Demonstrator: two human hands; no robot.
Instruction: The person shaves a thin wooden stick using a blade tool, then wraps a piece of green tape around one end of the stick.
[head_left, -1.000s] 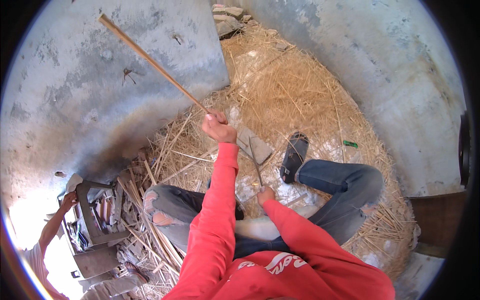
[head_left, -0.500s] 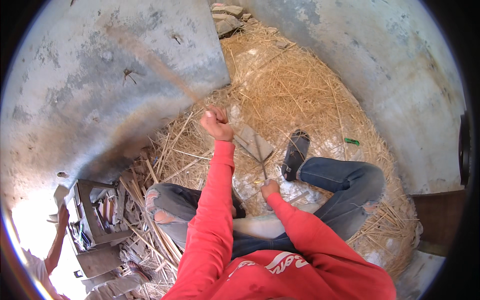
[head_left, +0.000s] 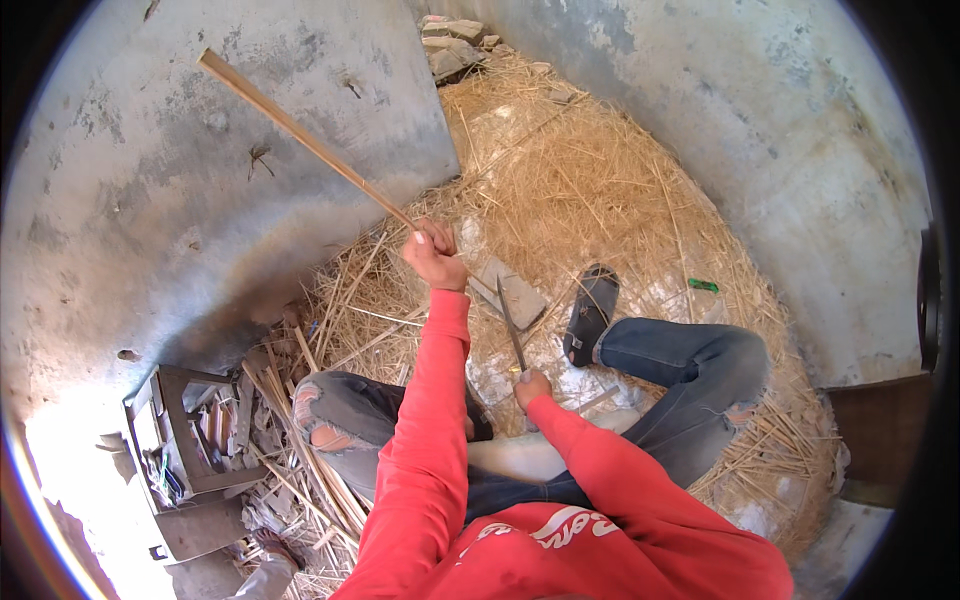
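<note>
My left hand [head_left: 436, 258] is wrapped round a long, thin bamboo stick [head_left: 300, 132], which slants up to the far left in front of the grey wall. The stick's near end points down toward a flat block [head_left: 524, 298] on the floor. My right hand [head_left: 533, 387] grips a knife by its handle, which the fingers hide. Its dark, narrow blade [head_left: 511, 328] points away from me, over the near side of the block. Whether blade and stick touch I cannot tell.
Straw and shavings [head_left: 590, 170] cover the floor between curved grey walls [head_left: 760, 120]. A green object [head_left: 703, 285] lies at right, past my sandalled foot [head_left: 592, 315]. Split strips [head_left: 285, 400] pile at left beside a dark wooden frame [head_left: 185, 430]. Another person's foot [head_left: 275, 545] shows at lower left.
The blurred stick is now sharp, its far end high at left. My right hand and the knife have shifted slightly left. The other person's hand and arm have left the view.
</note>
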